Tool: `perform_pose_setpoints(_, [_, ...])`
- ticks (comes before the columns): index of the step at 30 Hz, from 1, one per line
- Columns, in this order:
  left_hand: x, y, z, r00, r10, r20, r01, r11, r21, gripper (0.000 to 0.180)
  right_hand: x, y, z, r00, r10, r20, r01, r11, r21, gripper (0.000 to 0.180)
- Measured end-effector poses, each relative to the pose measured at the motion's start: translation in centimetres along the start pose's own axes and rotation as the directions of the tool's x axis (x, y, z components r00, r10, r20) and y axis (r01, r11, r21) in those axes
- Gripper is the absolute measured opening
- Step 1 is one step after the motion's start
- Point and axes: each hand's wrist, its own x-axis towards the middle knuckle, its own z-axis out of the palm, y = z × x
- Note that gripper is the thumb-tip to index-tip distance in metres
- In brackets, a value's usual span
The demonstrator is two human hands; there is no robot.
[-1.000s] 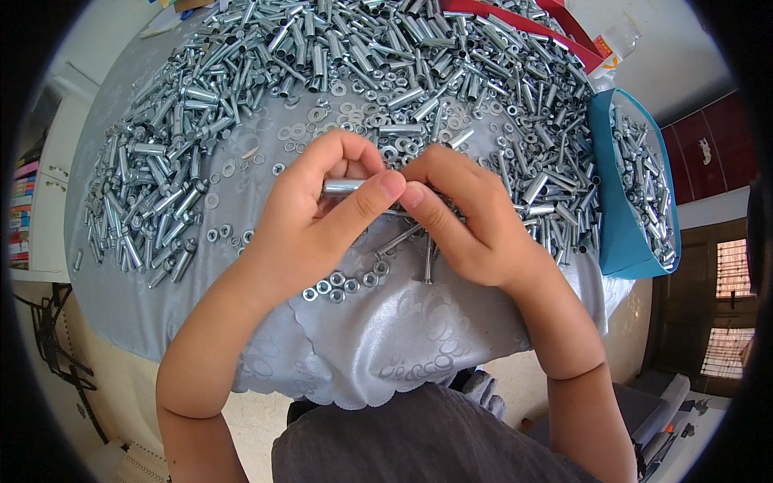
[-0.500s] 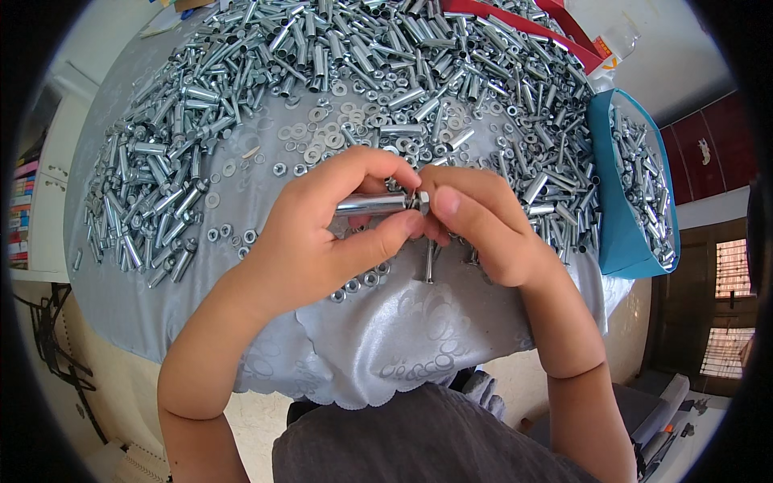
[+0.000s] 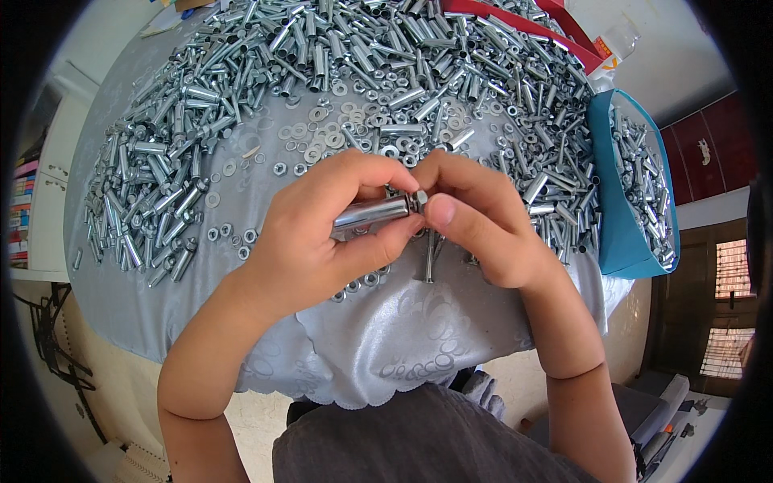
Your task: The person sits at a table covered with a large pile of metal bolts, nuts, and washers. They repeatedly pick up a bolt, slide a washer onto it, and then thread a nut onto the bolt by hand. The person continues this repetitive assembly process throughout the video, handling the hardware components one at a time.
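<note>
My left hand point(image 3: 304, 233) is wrapped round a shiny metal expansion bolt point(image 3: 372, 213), its sleeve lying nearly level with the right end slightly raised. A hex nut point(image 3: 420, 198) with a washer behind it sits at the bolt's right end. The thumb and forefinger of my right hand point(image 3: 487, 221) are closed at that nut; its other fingers are curled and partly hidden. Just below the hands a thin bolt point(image 3: 429, 262) lies on the cloth. Several loose nuts point(image 3: 369, 279) are beside my left wrist, partly covered by it.
A wide heap of metal sleeves and bolts point(image 3: 314, 48) arcs over the far and side parts of the table. Flat washers point(image 3: 332, 138) lie scattered inside it. At the right stands a blue container point(image 3: 616, 193) of bolts; a red box point(image 3: 592, 56) is behind. Silvery cloth point(image 3: 435, 330) covers the table.
The bolt's nut end has tipped slightly upward and the nut has turned in my fingers. My right hand has shifted a little, with its thumb at the nut.
</note>
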Motion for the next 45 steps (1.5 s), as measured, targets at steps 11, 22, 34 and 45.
perform_pose_setpoints(11, [0.0,-0.2,0.2,1.000,0.012,-0.011,-0.012,1.000,0.011,0.027,0.0,-0.1,-0.3,0.998,0.051,0.023,-0.052,0.998,0.042,0.023])
perform_pose_setpoints(22, [0.1,-0.4,0.3,0.993,0.117,0.003,-0.117,0.992,0.039,0.027,-0.2,-0.5,-0.7,0.991,0.086,0.105,-0.095,0.992,0.082,0.024])
perform_pose_setpoints(34, [-0.1,-0.3,0.1,0.999,0.043,0.005,-0.043,0.999,-0.016,0.026,-0.2,-0.5,0.3,0.994,0.082,-0.067,-0.077,0.994,0.077,0.034])
perform_pose_setpoints(45, [-0.1,-0.6,0.2,0.999,0.037,0.018,-0.037,0.999,0.007,0.023,-0.1,-0.9,-0.3,0.975,0.221,0.013,-0.221,0.973,0.073,0.037])
